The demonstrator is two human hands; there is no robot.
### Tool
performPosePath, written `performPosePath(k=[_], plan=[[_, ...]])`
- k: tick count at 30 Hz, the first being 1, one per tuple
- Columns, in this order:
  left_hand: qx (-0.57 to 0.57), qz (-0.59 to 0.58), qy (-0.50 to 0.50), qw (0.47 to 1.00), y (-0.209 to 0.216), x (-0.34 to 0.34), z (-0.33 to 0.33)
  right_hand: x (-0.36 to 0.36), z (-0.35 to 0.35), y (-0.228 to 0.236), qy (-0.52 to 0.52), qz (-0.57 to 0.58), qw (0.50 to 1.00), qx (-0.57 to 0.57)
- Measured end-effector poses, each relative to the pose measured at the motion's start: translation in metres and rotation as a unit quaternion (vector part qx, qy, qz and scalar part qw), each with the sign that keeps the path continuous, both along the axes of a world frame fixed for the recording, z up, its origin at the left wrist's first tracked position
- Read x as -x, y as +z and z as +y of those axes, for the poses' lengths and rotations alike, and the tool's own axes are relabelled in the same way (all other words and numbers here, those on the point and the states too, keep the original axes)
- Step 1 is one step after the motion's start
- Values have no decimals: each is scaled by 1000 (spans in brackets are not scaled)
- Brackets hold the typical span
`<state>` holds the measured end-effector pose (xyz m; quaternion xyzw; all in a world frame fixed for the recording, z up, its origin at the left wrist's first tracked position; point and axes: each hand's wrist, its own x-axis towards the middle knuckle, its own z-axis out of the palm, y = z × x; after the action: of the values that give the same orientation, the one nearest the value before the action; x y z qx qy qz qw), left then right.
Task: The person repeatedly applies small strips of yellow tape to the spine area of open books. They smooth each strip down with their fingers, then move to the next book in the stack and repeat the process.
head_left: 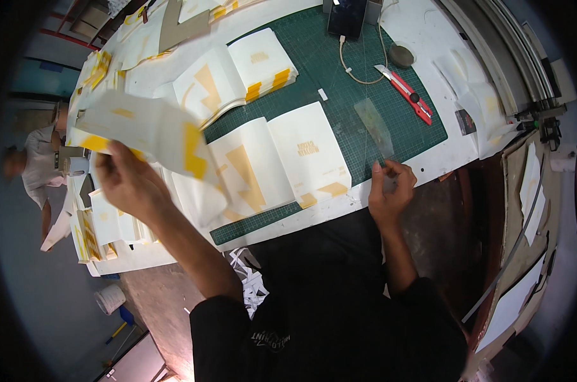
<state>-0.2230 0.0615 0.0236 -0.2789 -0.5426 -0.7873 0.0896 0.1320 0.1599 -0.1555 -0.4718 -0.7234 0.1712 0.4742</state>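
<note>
Worktop [422, 159] first: we see a long white bench running from the far left corner to the near right edge, with a green cutting mat [339, 83] laid over its middle, presumably so blades do not score the surface. On the mat's near left corner lies an open printed cover [282, 162], white with yellow shapes, flat and spread so both panels show. A stack of similar covers [237, 73] sits at the mat's far left edge, within reach.

Our left hand [131, 184] is raised over the worktop's left end, fingers closed on a white and yellow printed sheet [148, 130], which hangs in the air, curling and blurred. Our right hand [390, 184] rests at the near edge of the worktop, fingertips pinching the near end of a clear plastic strip [376, 127] that lies along the mat. A red utility knife [406, 92] lies near the mat's far right corner, and a dark phone [347, 16] with its cable stands at the far edge.

More yellow and white stacks [97, 223] crowd the left end; their count is unclear. A person [37, 162] beyond is partly cut off. We cannot tell whether the knife blade is out.
</note>
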Motion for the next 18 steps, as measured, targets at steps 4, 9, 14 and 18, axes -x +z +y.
performPosePath(k=[4,9,14,18], plan=[[168,332,42,927,41,44,43,3,1,1,8,-28,999,-38],[346,407,-133,835,-15,47,147,4,2,0,1,-42,996,-74],[536,379,-211,724,-108,35,165,0,3,-1,21,-50,994,-93],[525,286,-225,769,-103,10,147,0,3,1,31,-55,995,-80]])
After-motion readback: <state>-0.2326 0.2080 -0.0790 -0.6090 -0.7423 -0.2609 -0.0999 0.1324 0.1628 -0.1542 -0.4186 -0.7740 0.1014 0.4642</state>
